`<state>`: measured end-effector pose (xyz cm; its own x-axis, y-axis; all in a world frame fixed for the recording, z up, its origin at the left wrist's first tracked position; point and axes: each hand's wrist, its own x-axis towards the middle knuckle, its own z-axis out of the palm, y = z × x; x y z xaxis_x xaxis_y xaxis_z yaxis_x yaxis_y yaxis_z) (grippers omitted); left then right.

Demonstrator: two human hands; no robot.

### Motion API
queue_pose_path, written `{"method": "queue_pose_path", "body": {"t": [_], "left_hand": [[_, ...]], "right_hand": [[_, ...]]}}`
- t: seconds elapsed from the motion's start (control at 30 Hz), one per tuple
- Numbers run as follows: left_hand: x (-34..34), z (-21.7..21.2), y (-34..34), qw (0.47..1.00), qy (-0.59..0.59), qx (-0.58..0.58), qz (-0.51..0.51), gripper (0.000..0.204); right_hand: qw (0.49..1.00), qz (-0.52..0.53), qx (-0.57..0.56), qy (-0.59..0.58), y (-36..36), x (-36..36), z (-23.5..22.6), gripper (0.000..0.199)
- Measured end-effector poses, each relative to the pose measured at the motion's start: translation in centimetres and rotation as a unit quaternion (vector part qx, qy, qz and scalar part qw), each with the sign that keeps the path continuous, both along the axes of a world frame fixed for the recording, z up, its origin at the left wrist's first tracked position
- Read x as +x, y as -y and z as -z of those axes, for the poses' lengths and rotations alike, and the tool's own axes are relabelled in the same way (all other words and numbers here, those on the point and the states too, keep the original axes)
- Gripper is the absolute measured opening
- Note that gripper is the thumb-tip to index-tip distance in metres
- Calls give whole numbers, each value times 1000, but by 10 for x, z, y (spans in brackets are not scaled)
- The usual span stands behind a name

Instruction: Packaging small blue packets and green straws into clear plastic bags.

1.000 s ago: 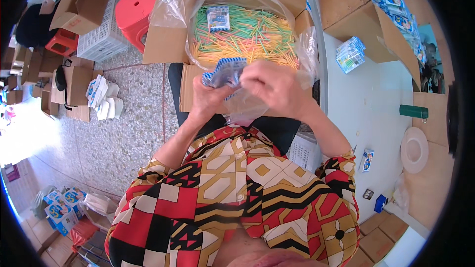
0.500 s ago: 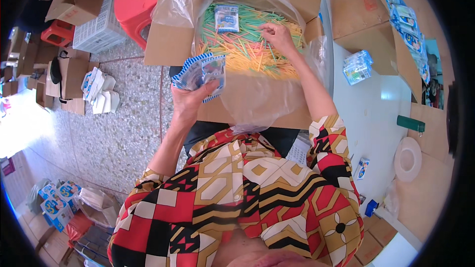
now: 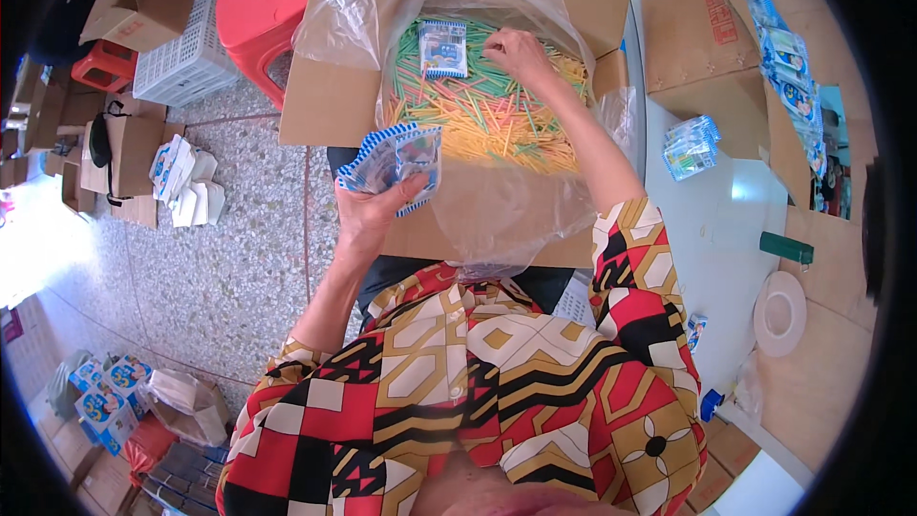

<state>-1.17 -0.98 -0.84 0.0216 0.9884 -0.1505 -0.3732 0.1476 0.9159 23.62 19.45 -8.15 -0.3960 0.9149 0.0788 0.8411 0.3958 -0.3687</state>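
Note:
In front of me an open cardboard box [image 3: 323,100] lined with clear plastic [image 3: 511,215] holds a mass of thin green, pink and yellow sticks [image 3: 478,124]. My left hand [image 3: 368,218] grips several blue-and-white striped packets [image 3: 384,161], fanned out at the box's near left corner. Over the green sticks, my right hand [image 3: 521,53] is bent down with its fingers curled together. Whatever lies between those fingertips is too small to make out. Just left of them, a single blue-and-white packet [image 3: 443,48] lies flat on the sticks.
A red plastic stool [image 3: 263,0] and a white crate [image 3: 191,33] stand at the far left. On the pale table to the right are a stack of packets [image 3: 690,146], a cardboard box [image 3: 702,33], a green object [image 3: 786,247] and a white ring [image 3: 780,313].
My right hand has shifted left across the sticks, closer to the lying packet, and its fingers have curled more. My left hand still holds its packets. The whole view has tilted slightly.

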Motion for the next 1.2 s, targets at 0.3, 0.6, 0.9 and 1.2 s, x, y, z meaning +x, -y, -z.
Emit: {"method": "queue_pose_path", "body": {"t": [0.3, 0.6, 0.9, 1.2], "left_hand": [[-2, 0, -1, 1000, 17, 6, 0, 39], [1, -3, 0, 1000, 17, -13, 1, 37], [4, -1, 0, 1000, 11, -7, 13, 38], [5, 0, 0, 1000, 18, -9, 12, 40]], "right_hand": [[999, -11, -30, 43, 5, 9, 3, 36], [978, -47, -55, 196, -5, -5, 0, 33], [982, -56, -70, 165, -12, 2, 4, 15], [975, -80, -37, 203, -9, -9, 5, 14]]}}
